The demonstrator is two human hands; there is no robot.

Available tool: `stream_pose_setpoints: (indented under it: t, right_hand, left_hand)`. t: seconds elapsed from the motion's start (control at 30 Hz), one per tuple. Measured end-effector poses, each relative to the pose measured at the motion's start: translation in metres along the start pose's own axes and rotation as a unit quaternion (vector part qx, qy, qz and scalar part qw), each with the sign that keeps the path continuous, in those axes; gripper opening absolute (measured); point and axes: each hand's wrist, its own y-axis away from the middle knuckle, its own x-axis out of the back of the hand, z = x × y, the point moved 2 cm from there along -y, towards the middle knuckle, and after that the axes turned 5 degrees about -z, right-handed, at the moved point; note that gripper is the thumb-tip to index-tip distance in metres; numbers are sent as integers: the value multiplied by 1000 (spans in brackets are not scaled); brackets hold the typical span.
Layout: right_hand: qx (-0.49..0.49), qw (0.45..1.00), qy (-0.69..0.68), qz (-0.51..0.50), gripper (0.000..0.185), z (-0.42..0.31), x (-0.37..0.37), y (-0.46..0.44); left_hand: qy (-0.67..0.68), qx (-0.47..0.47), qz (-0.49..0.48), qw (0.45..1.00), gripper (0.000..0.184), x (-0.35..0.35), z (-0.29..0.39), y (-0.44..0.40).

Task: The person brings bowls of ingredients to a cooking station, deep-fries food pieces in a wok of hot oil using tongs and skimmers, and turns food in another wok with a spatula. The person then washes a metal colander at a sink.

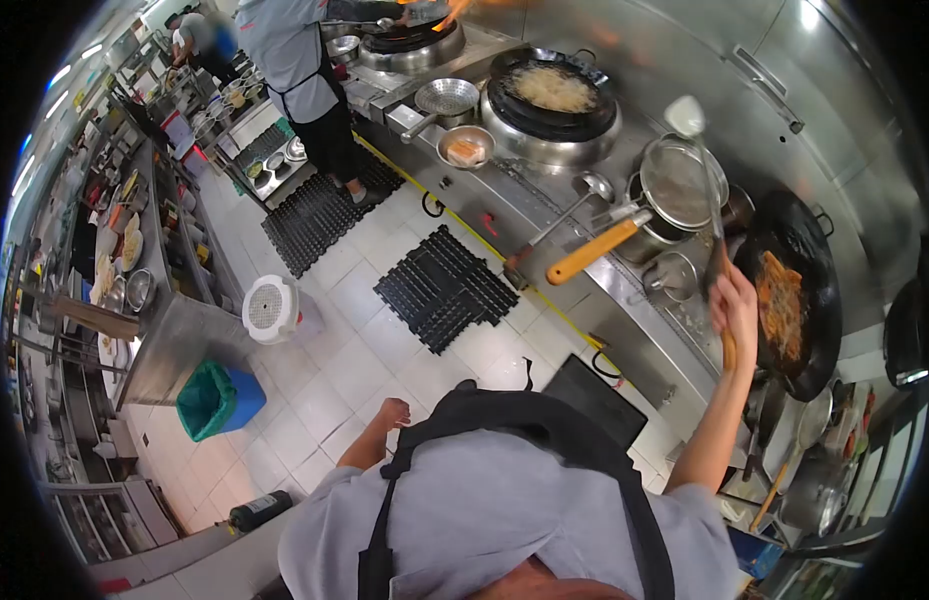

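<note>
My right hand [733, 305] is wrapped round the wooden-ended handle of a wok spatula [687, 122]. The spatula's pale metal head points up and away, above a round mesh strainer [684, 185]. To the right of this hand, a dark wok [822, 335] holds browned food [778, 300] in oil. Near my body hangs my left hand [392, 412], loosely curled over the floor, with nothing visible in it. A wooden-handled strainer lies over a pot, its handle [599, 245] jutting toward me.
Another wok [552, 90] bubbles with pale food farther along the steel counter. A perforated ladle [446, 97] and a small bowl of food [465, 148] stand beside it. A co-worker [294, 70] works at a flaming burner. Black mats [444, 290] and a blue bin [246, 403] are on the floor.
</note>
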Motion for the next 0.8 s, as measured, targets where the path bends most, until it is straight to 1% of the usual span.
stream_pose_setpoints:
  t: [0.03,0.07,0.1,0.13,0.17,0.23,0.33,0.4,0.43,0.5,0.53,0.57,0.6,0.63,0.7,0.8]
  right_hand:
    - [-16,1000,14,-19,18,0,-14,-31]
    - [-10,999,37,-35,15,-1,-30,-61]
    - [-3,997,60,-51,12,-1,-44,-92]
    - [6,992,102,-69,8,5,-53,-129]
    - [15,985,145,-88,7,11,-62,-165]
    - [-27,985,138,-103,9,18,-87,-228]
    - [-75,979,181,-47,13,27,-128,-301]
    - [-110,969,219,-11,17,38,-149,-336]
    - [-139,974,177,-27,18,38,-157,-346]
    - [-198,974,94,-55,21,40,-172,-361]
    - [-235,969,1,-74,24,46,-179,-369]
    - [-269,954,-92,-91,26,53,-184,-381]
    - [-299,930,-183,-107,29,58,-190,-393]
    - [-298,923,-193,-148,30,63,-193,-404]
    - [-297,903,-214,-224,31,69,-201,-416]
    - [-271,892,-304,-198,36,80,-222,-403]
  left_hand:
    - [34,36,42,998,14,14,18,2]
    - [71,69,87,991,16,28,40,4]
    - [143,148,143,968,19,42,57,3]
    - [211,224,199,930,22,56,70,4]
    - [226,203,219,927,23,69,78,6]
    - [262,160,261,915,26,87,83,12]
    - [268,157,302,901,27,95,73,30]
    - [302,169,315,883,27,84,58,52]
    - [315,142,310,886,26,76,40,66]
    - [360,193,308,859,19,47,-30,84]
    - [333,209,298,870,18,39,-39,94]
    - [270,222,284,893,17,34,-41,99]
    - [154,216,253,930,16,31,-41,99]
    - [57,207,237,948,15,28,-41,98]
    - [-8,196,218,956,13,31,-36,91]
    - [-52,172,201,963,12,60,-22,71]
